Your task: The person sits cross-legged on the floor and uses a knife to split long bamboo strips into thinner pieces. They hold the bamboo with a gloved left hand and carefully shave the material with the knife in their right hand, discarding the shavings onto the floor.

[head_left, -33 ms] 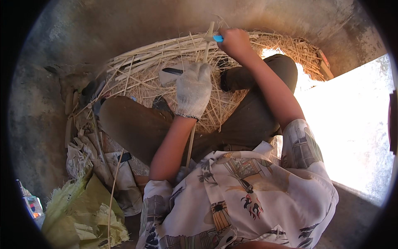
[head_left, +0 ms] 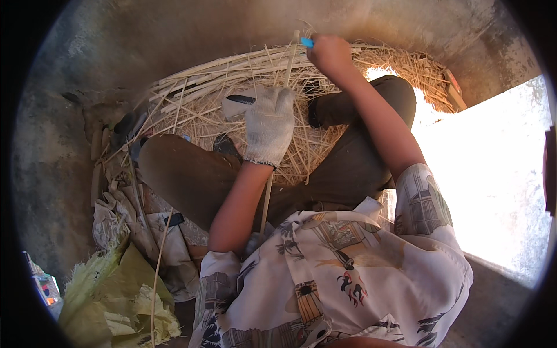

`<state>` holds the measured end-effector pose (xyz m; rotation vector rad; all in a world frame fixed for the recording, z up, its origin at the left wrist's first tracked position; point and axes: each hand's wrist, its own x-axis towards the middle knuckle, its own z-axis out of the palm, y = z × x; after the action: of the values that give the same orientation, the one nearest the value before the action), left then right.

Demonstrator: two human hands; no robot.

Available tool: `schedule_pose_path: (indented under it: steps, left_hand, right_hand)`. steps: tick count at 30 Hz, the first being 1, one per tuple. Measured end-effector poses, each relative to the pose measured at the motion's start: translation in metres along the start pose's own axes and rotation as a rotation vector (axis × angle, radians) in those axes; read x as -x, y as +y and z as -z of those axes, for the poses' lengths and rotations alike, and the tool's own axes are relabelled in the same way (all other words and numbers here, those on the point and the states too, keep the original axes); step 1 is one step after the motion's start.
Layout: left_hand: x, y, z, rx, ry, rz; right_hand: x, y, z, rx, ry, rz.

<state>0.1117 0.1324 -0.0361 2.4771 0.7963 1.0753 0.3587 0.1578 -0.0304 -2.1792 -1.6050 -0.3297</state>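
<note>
Right grip: since the earlier frame, the right grip [head_left: 329, 57] and its blue object [head_left: 307, 43] are sitting slightly farther from the person's body; the left grip [head_left: 268, 123] is staying almost in place.
Wall: a stained grey-brown wall [head_left: 203, 35] is curving across the far side, while strong light is bleaching out the area at the right.
Shirt: a pale, patterned, short-sleeved shirt [head_left: 348, 249] is filling the lower middle.
Trousers: dark trousers [head_left: 185, 174] are covering two bent legs, the knees spreading to either side.
Heap: pale strips and shavings [head_left: 310, 136] are lying between and beyond the legs, longer pieces stretching along the wall.
Sheet: a crumpled yellow-green sheet [head_left: 104, 296] is lying at the lower left, fraying along one edge.
Holds: the left grip is wearing a pale knitted glove [head_left: 270, 136] and closing over the narrow strip [head_left: 267, 197], its fingertips hiding from view; the bare right grip is curling tight around the blue object.
Strip: it is running from the shirt front, under the left wrist and glove, to a tip just beside the right grip.
Blue object: only a short end is showing; whether it is touching the strip, one cannot tell.
Dark band: a small dark band [head_left: 241, 100] is lying along the glove's thumb.
</note>
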Motion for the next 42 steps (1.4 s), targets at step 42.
schedule_pose_path:
  steps: [42]
  left_hand:
    - [-0.035,0.011,0.018,1.027,-0.263,0.956]
  right_hand:
    - [0.027,-0.033,0.006,-0.052,0.063,0.083]
